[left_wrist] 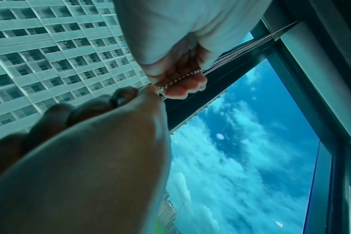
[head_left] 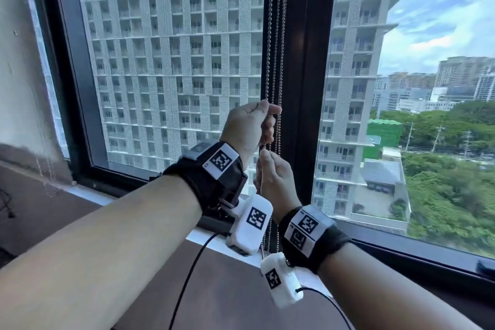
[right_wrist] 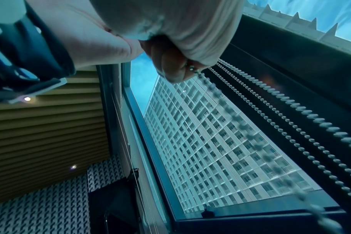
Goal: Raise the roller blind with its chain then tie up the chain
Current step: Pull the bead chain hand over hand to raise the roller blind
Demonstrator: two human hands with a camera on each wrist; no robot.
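at a high-rise window, the left hand (head_left: 247, 126) pinches the bead chain (head_left: 270, 43) against the dark mullion (head_left: 302, 61), the right hand (head_left: 276, 177) pinching it just below; glass lies uncovered, so raising looks done, with tying apparently under way.

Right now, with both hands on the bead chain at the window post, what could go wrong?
1. Several chain strands hang close together at the dark window post. The left hand and right hand could catch a neighbouring strand and tie it in.
2. The right hand only pinches the beads between fingertips, so the chain may slip mid-tie.
3. A wrist camera cable hangs beside the chain's lower end near the sill and could snag.
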